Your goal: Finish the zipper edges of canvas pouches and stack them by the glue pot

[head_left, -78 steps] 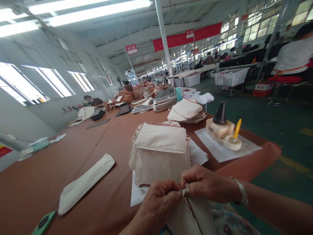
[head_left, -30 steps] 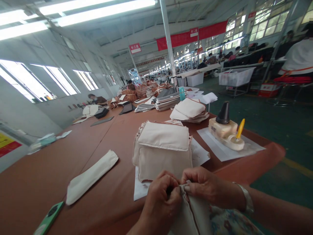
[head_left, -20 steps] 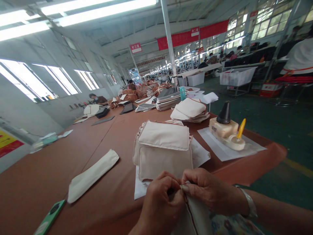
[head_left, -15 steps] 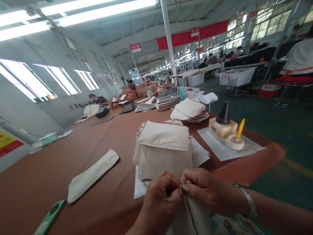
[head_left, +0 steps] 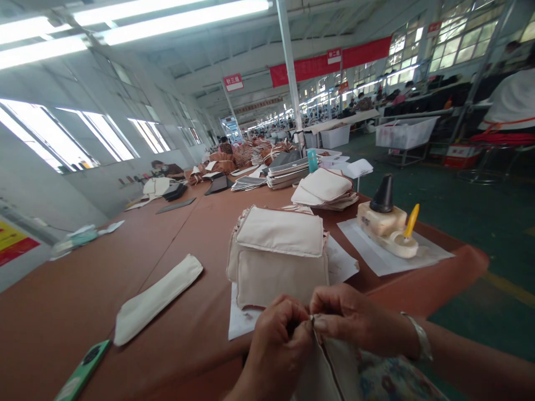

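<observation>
My left hand (head_left: 282, 337) and my right hand (head_left: 349, 320) meet at the table's front edge, fingertips pinched together. Between them they grip the top of a cream fabric piece (head_left: 343, 356) with a dark brown-edged seam or opening down its middle; I cannot tell whether that is a zipper. The piece hangs below the hands, its lower part out of view. Just beyond my fingers lies a stack of cream fabric panels (head_left: 280, 231) with stitched edges, resting on white paper (head_left: 240, 323).
A glue pot (head_left: 380, 220) with a black cone and yellow-handled brush (head_left: 412, 220) stands on paper at right. A long cream strip (head_left: 159, 301) and a green case (head_left: 83, 370) lie left. Behind are more cream panels (head_left: 324, 186) and a teal cup (head_left: 311, 160).
Both hands keep pinching the same spot on the fabric piece. The left hand and wrist have shifted slightly right; the rest of the table looks the same.
</observation>
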`<state>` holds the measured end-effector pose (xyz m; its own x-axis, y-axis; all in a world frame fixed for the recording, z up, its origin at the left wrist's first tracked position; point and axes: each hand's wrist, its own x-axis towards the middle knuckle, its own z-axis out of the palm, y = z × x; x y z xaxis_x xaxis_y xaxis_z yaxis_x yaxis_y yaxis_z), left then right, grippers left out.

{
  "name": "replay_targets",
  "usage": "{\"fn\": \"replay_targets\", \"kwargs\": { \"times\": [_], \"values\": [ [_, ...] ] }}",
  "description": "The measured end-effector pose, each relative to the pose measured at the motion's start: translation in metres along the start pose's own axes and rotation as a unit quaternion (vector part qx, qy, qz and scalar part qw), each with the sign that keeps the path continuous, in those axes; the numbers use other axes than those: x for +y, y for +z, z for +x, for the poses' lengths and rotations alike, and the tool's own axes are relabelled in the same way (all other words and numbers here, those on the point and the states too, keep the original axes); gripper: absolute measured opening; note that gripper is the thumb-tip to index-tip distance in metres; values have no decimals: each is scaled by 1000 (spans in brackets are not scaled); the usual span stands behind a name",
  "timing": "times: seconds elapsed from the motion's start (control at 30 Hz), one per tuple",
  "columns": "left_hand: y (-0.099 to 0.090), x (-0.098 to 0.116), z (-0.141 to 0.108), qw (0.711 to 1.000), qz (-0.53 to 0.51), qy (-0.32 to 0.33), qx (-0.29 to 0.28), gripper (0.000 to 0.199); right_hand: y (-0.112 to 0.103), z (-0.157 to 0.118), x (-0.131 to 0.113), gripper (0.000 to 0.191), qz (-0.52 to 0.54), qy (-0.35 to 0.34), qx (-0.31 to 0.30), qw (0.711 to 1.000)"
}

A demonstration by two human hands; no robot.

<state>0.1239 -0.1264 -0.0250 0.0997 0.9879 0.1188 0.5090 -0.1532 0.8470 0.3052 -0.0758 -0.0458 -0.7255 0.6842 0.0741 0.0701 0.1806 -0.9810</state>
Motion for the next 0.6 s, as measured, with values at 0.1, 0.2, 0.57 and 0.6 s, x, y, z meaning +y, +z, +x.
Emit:
{"fn": "replay_targets", "kwargs": {
  "times": [0.1, 0.2, 0.57, 0.6],
  "values": [
    [3, 0, -2, 999, 19, 24, 21, 18, 2, -1, -10, 5, -165, -32, 44, 985],
    [7, -2, -2, 998, 38, 50, 25, 17, 9, -2, -9, 8, -271, -65, 72, 958],
    [-2, -7, -2, 985, -132, -103, -40, 5, 15, 3, 9, 14, 60, -6, 56, 997],
    [-4, -7, -2, 985, -128, -103, -46, 4, 15, 2, 9, 13, 42, -6, 58, 997]
  ]
}}
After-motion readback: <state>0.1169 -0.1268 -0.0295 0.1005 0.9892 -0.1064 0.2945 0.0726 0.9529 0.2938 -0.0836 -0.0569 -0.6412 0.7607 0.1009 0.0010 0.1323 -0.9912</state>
